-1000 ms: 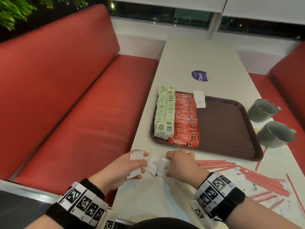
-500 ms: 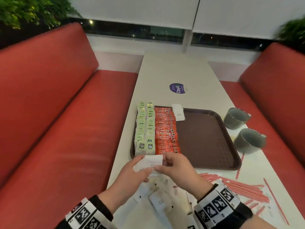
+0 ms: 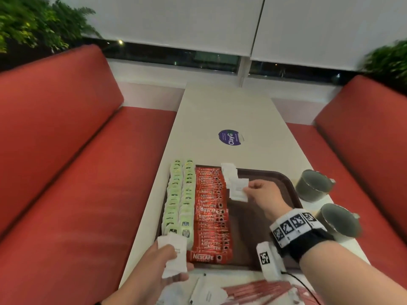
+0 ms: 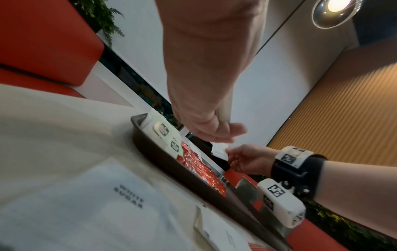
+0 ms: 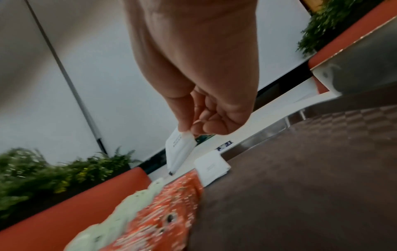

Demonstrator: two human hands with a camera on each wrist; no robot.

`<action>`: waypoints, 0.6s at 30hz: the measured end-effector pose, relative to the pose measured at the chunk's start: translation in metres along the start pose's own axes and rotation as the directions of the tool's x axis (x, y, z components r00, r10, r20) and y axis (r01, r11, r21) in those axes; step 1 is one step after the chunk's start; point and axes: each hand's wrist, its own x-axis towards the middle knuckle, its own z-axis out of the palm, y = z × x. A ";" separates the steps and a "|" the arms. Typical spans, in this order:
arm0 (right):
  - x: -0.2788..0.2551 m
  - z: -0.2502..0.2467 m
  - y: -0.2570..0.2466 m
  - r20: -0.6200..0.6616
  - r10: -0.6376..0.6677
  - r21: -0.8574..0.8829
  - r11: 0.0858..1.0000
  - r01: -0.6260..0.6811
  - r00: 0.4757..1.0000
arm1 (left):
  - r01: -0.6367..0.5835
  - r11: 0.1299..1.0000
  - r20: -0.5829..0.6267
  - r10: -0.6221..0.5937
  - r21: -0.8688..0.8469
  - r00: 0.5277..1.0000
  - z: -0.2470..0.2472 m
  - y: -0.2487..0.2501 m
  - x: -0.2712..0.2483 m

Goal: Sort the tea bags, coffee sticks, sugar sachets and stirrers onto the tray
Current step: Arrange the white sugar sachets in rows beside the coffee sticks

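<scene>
On the brown tray [image 3: 275, 219], two columns of green tea bags [image 3: 178, 194] lie at the left, with a column of red coffee sticks [image 3: 211, 214] beside them. A few white sugar sachets [image 3: 230, 173] lie at the far end, right of the sticks. My right hand [image 3: 247, 190] hovers over the tray and pinches one white sugar sachet [image 3: 237, 192] by its corner; in the right wrist view that held sachet [image 5: 180, 152] hangs just above one lying flat [image 5: 211, 167]. My left hand [image 3: 174, 263] grips a small stack of sachets [image 3: 176, 256] at the tray's near left corner.
Two grey cups [image 3: 312, 188] [image 3: 339, 221] stand right of the tray. Red stirrers [image 3: 259, 291] and loose sachets [image 3: 209, 293] lie on the table's near edge. A purple sticker [image 3: 230, 137] sits farther up the table. Red benches flank both sides.
Both hands rose from the loose pile at the near edge. The right hand took one sachet and carried it forward over the tray; the left stayed back with the stack.
</scene>
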 end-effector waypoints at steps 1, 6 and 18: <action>0.019 0.000 0.004 -0.015 0.009 -0.059 0.998 -0.010 1.000 | 0.019 1.000 0.003 -0.019 0.000 1.000 -0.002 0.002 0.001; 0.087 0.012 0.019 -0.026 0.036 -0.277 0.960 -0.042 0.999 | 0.117 0.993 0.036 -0.116 -0.025 0.993 -0.006 0.007 0.002; 0.120 0.040 0.028 -0.002 0.064 -0.327 0.943 -0.061 0.998 | 0.132 0.986 0.063 -0.127 -0.102 0.990 -0.004 0.008 0.020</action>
